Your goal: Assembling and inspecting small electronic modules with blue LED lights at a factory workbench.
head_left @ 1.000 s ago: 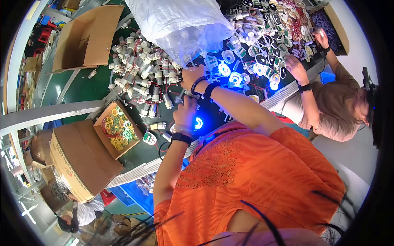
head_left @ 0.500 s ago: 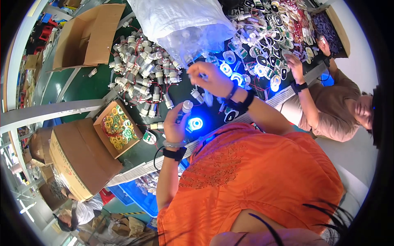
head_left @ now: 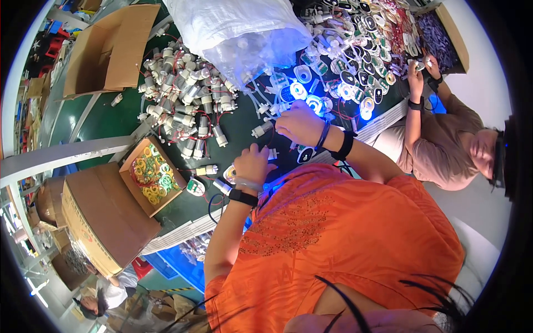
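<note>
My left hand is over the near edge of the table, its fingers curled round a small pump motor, whose white end shows past the fingertips. My right hand is to its right and farther off, its fingers bent down and pressed together; what they hold, if anything, is hidden. Just left of those fingers lies a grey and white pump motor. Another motor lies beside my left wrist. Glowing blue ring lights sit just beyond my right hand.
Many wired motors are heaped at the far left, beside a white sack. Round circuit-board parts cover the far right. A carton of coloured rings stands at left. At right, a co-worker handles small parts.
My left hand has moved right and lowered, tipping the upright motor over. My right hand has come nearer and to the right. The blue glow beside my left hand is gone from sight.
</note>
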`<action>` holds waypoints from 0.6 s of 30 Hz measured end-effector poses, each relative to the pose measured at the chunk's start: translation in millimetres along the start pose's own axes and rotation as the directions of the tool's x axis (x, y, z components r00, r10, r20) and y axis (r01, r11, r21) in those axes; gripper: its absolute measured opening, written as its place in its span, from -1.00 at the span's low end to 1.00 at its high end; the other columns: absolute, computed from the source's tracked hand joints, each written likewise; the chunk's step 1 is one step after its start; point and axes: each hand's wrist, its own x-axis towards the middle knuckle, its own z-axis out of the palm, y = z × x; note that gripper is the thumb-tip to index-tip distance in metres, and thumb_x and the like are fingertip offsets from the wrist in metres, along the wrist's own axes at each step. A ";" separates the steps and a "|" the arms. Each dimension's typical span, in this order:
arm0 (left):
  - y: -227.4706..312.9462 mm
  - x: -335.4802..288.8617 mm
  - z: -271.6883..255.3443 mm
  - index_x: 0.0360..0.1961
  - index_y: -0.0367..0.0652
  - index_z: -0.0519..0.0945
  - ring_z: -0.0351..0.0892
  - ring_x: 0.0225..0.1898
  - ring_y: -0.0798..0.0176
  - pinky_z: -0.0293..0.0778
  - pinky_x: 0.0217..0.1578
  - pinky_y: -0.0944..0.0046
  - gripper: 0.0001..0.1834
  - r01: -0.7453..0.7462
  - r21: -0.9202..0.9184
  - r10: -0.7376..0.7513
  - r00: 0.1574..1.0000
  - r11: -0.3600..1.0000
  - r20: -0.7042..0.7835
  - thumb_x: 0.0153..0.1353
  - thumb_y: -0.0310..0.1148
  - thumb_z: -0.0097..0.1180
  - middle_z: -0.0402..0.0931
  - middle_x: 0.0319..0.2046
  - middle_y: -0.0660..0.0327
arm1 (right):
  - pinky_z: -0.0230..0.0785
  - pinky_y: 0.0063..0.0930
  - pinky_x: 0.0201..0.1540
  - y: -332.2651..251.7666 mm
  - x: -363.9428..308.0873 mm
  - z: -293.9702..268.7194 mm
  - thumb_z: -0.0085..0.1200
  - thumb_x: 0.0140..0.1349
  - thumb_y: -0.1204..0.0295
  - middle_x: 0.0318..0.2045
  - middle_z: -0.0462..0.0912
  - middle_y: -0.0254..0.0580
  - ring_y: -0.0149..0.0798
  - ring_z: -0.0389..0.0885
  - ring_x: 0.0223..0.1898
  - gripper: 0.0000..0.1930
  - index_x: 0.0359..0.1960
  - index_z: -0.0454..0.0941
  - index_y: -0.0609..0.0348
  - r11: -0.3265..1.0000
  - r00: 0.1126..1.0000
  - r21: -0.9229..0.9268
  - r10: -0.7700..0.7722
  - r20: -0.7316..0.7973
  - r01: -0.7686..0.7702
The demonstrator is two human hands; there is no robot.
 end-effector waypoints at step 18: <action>5.0 -8.5 -47.0 -0.11 -0.04 0.59 0.58 -0.36 0.15 0.47 -0.41 0.21 -0.52 0.028 -0.325 -0.135 0.941 0.945 -0.312 -0.14 -0.23 0.38 0.57 -0.37 0.27 | 0.11 -0.19 0.02 -36.2 -8.4 -25.1 0.15 0.07 0.37 -0.52 0.49 -0.41 -0.31 0.50 -0.37 -0.94 -0.40 0.61 -0.04 0.980 0.958 0.171 -0.050 -0.283 0.102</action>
